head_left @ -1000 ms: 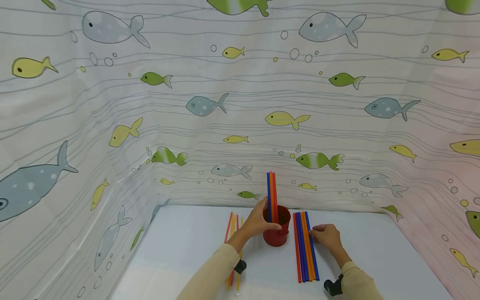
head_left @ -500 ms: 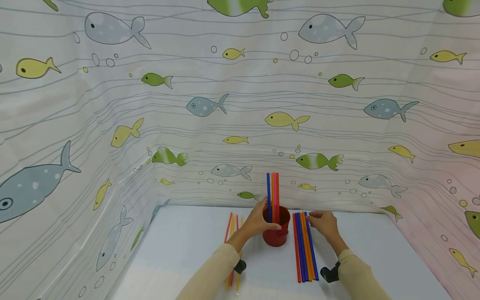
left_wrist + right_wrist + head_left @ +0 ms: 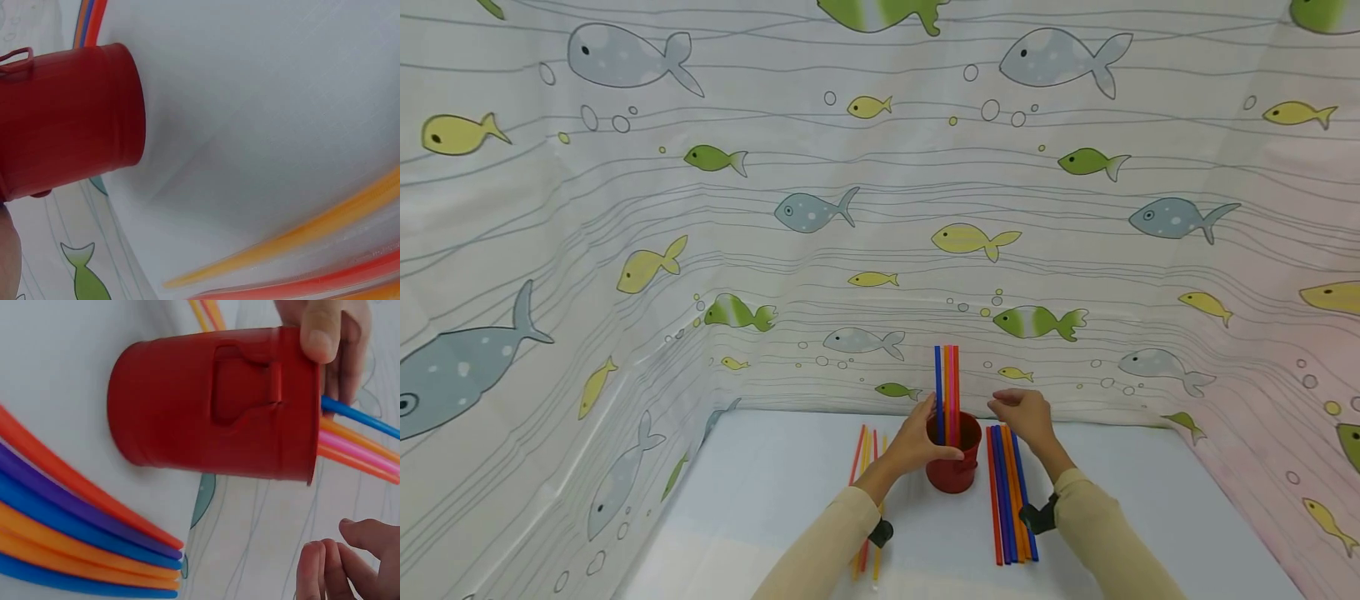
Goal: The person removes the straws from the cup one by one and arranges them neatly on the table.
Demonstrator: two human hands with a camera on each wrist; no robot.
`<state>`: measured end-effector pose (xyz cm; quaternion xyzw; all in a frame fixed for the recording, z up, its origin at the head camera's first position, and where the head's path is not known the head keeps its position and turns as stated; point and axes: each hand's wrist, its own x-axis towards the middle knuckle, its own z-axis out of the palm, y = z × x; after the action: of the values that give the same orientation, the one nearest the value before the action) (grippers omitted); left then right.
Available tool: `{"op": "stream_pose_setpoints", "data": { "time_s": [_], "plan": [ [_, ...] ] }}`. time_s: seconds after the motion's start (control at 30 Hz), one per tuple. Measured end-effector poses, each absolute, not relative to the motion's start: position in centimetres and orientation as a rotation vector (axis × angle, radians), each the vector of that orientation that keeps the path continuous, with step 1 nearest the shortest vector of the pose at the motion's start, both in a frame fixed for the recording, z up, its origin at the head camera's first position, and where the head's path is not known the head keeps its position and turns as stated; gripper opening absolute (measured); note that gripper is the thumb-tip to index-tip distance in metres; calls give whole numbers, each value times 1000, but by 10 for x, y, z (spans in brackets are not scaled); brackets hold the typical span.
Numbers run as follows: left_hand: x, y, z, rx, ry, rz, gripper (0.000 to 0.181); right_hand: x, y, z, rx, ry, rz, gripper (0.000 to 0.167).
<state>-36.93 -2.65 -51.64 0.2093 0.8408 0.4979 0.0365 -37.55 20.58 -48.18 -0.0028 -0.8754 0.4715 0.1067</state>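
Observation:
A red metal bucket (image 3: 951,477) with a side handle stands upright near the back of the white table. My left hand (image 3: 917,439) grips its rim, thumb across the outside. Several straws (image 3: 956,392), in blue, orange, pink and red, stick up out of it. My right hand (image 3: 1028,414) hovers to the right of the bucket, apart from it and from the straws. In the right wrist view, that hand's fingertips (image 3: 310,553) are loosely bent, with a gap to the thumb and nothing between them. The bucket's base inside is hidden.
To the bucket's right, several red, purple, blue and orange straws (image 3: 1002,492) lie side by side. Thinner red and yellow straws (image 3: 856,454) lie to its left, partly under the left forearm. A fish-print curtain (image 3: 910,183) closes off the back and sides.
My right hand has left the straws on the right, rising and moving left toward the bucket. The straws inside the bucket have spread slightly. My left hand stays at the rim.

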Motion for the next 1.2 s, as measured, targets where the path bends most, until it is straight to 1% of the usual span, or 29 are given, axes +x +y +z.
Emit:
{"op": "stream_pose_setpoints", "data": {
  "time_s": [0.37,0.57,0.77,1.2],
  "plan": [
    [-367,-27,-515,647,2570,1547,114,-380,184,-473,81,-2545,1460,33],
    [-368,-25,-515,651,2569,1552,117,-384,175,-472,71,-2562,1434,32],
    [-368,-25,-516,664,2556,1574,115,-386,167,-473,89,-2557,1441,29],
    [-368,-26,-517,658,2571,1552,116,-388,159,-475,104,-2543,1459,30]
  ]
}}
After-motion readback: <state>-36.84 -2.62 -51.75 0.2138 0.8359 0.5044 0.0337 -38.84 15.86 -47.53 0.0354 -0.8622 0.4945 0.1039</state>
